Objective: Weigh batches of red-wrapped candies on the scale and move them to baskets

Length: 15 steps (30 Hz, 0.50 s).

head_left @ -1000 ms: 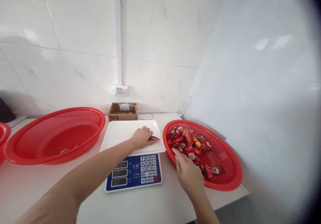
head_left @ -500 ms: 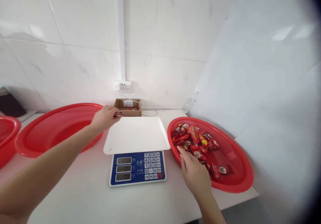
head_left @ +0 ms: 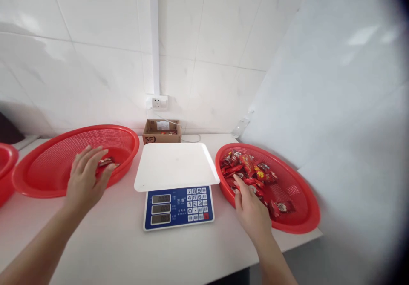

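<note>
Bright, glary tiles; dark-vignetted right edge.

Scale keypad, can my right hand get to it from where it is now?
Probably yes: the right hand sits at the candy basket's rim, right beside the scale keypad, with nothing lying between them.

A white worktop [head_left: 111, 251] runs beneath a white tiled wall [head_left: 96, 63]. A small open cardboard box [head_left: 162, 132] stands against the wall, behind the scale. Above it a white socket [head_left: 159, 102] sits at the foot of a vertical white conduit [head_left: 154, 33]. The rim of a further red basket [head_left: 4, 170] shows at the far left edge.
</note>
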Tool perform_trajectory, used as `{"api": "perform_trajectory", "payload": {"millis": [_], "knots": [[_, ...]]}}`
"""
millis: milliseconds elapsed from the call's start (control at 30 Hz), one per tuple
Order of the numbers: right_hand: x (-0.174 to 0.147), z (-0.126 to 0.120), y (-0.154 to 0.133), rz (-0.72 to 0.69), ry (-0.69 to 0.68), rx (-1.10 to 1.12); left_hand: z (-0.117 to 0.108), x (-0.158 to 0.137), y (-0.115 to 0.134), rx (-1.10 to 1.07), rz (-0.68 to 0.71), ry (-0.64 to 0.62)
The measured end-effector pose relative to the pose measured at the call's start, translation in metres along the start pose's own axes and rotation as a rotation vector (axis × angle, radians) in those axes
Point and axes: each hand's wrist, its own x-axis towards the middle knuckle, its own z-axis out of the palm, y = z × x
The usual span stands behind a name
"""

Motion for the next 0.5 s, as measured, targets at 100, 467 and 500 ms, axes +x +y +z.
{"api": "perform_trajectory", "payload": {"millis": [100,467,500], "knots": [[0.001,-0.002,0.002,0.023,0.015,-0.035,0.007,-0.032,0.021,-0.148,0.118,0.167],[0.012,-0.018,0.01,0.22,0.076,0.314,0.044,-0.067,0.012,-0.336,-0.311,-0.003],[0.016,-0.019,-0.003,0.19,0.093,0.373,0.044,-0.067,0.012,-0.346,-0.345,-0.034]]}}
